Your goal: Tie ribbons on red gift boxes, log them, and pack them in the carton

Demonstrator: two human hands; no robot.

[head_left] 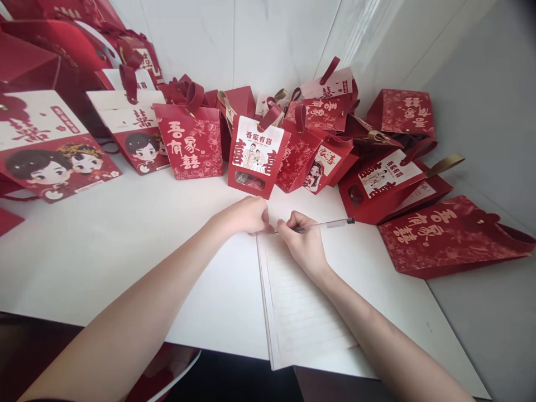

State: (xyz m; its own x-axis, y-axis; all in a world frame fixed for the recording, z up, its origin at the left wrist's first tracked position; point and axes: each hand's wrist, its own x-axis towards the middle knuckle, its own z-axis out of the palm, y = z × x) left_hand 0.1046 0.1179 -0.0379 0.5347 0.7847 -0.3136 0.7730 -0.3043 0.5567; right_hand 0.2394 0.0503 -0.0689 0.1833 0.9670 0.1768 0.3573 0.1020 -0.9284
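A lined white notepad [301,312] lies on the white table [104,251] in front of me. My right hand [304,240] rests on the pad's top edge, closed round a clear pen [330,224] whose tip points left. My left hand [251,215] sits just left of it at the pad's top left corner, fingers curled and pressed on the paper's corner. The two hands almost touch.
Several red and white gift bags with ribbon handles crowd the back of the table, among them one with a couple's picture [256,156] right behind my hands. A flat red bag [448,234] lies to the right. The table's front edge is near me.
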